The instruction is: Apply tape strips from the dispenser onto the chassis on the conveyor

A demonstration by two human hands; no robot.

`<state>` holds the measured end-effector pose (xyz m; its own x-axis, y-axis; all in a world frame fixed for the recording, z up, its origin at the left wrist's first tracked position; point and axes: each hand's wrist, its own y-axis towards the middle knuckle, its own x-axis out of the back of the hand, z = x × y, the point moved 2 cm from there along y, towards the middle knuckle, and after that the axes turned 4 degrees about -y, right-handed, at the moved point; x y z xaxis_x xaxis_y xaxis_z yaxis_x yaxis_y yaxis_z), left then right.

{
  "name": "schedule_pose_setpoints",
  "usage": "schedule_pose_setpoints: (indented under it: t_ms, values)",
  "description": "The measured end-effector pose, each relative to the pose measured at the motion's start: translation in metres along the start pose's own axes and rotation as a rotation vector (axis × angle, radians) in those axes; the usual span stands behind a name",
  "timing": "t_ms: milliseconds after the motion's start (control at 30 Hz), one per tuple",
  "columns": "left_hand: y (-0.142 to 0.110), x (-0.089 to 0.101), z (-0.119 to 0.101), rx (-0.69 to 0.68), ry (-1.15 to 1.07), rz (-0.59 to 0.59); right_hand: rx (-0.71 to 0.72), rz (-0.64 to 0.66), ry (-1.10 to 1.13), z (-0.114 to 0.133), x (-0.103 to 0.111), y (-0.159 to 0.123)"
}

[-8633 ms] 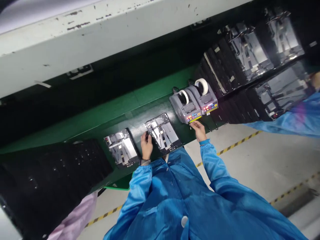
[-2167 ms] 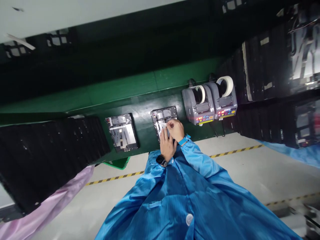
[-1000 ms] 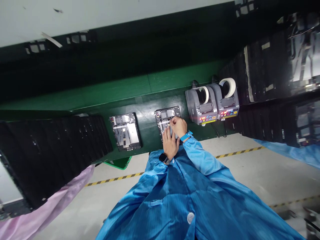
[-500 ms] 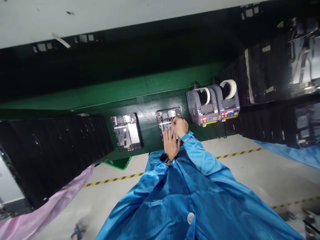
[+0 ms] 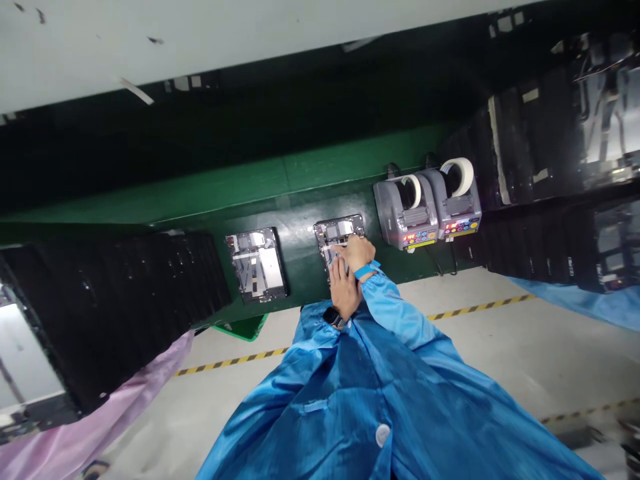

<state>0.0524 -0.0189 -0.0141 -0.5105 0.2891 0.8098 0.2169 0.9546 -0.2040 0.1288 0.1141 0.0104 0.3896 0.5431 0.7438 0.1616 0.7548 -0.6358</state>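
Observation:
An opened tablet-like device (image 5: 329, 235), its inner parts bare, lies on the green bench in front of me. My left hand (image 5: 344, 288), with a dark watch at the wrist, rests flat on its lower part, fingers stretched out. Just above it, my right hand (image 5: 360, 252), banded in blue at the wrist, is curled over the device's right side. One digit points left across the inner parts; anything within those fingers is hidden. To the left lies a second opened device (image 5: 256, 265), apart from both hands.
Two grey tape dispensers (image 5: 407, 213) with white rolls stand to the right. Dark devices are stacked in rows at left (image 5: 125, 287) and right (image 5: 530, 147). A pale shelf (image 5: 250, 33) crosses the top. Pink cloth (image 5: 135, 400) hangs at lower left.
My right hand has turned slightly, and one digit now reaches further left across the device. My left hand stays on its lower part. The view has shifted slightly.

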Motion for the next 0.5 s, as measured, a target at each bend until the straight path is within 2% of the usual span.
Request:
schedule_pose_setpoints:
  t_ms: [133,300,500]
  values:
    - [0.002,0.000,-0.002,0.027,-0.002,-0.011,-0.076,0.006,-0.064,-0.020,0.005,0.001]
    - [0.001,-0.001,-0.003,0.005,0.009,-0.007,-0.076,-0.043,-0.056,-0.019,0.003,0.002]
    - [0.007,0.021,-0.004,0.002,-0.017,-0.021,-0.118,-0.046,-0.030,-0.024,0.007,0.006]
